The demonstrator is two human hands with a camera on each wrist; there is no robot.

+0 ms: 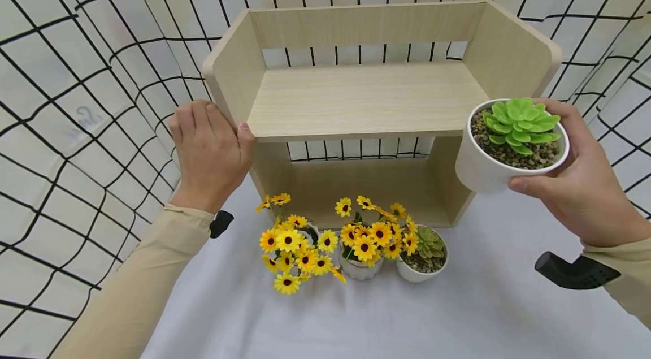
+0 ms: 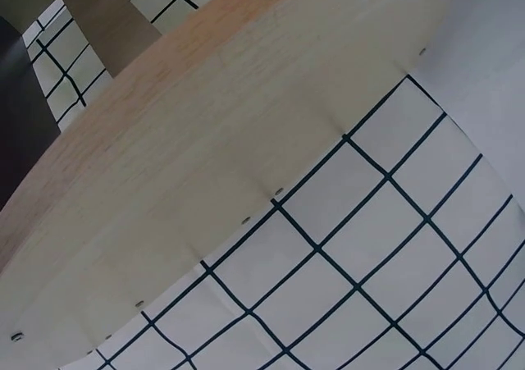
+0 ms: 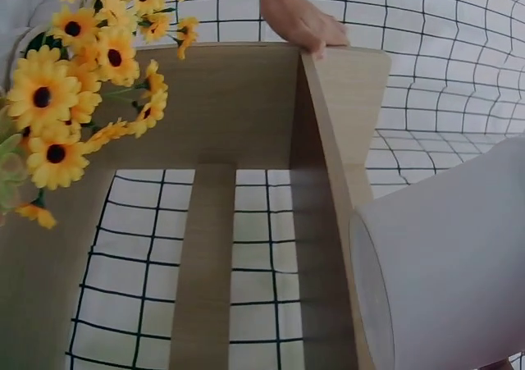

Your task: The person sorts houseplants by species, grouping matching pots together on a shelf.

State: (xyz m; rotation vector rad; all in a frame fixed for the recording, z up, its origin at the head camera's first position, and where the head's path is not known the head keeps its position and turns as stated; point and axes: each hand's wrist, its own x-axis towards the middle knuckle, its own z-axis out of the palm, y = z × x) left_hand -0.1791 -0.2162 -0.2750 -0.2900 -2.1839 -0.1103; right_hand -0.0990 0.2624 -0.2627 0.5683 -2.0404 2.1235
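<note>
My right hand holds a white pot with a bright green succulent and pebbles in it. Thumb and fingers clasp the pot's side, in front of the shelf's right end. The pot's white base shows in the right wrist view. At the other end, my left hand grips the left side panel of a pale wooden two-tier shelf. Its thumb lies at the front edge, the fingers on the outer face. The left wrist view shows that side panel up close, without the hand.
Before the lower tier stand yellow flowers, a second flower bunch in a white pot, and a small succulent in a white pot. White cloth covers the surface. Black wire mesh surrounds the back and sides.
</note>
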